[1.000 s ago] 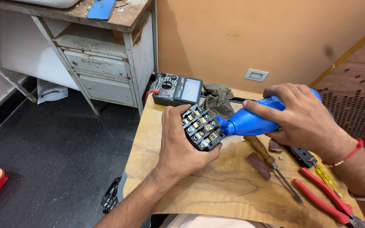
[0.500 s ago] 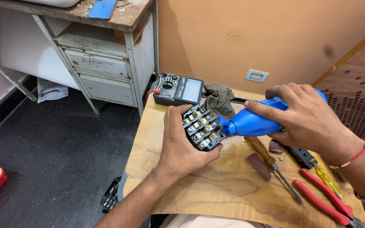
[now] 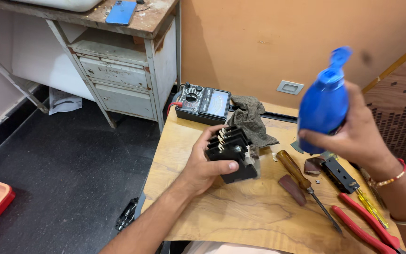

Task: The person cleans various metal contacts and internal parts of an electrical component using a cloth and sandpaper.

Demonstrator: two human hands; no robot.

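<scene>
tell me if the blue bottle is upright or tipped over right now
Upright, slightly tilted: the blue bottle is held off the table in the right hand, its nozzle pointing up. Whether the cap is open, cannot tell.

**Even indoor light, one blurred object**

Soft, bright daylight-like light fills the room, with no harsh glare. The wooden desk (image 3: 240,211) shows faint, short shadows under the tools. The blue bottle (image 3: 324,101) is smeared by motion blur, its cap indistinct. Everything else is sharp. Straight edges bend slightly toward the frame's corners.
</scene>
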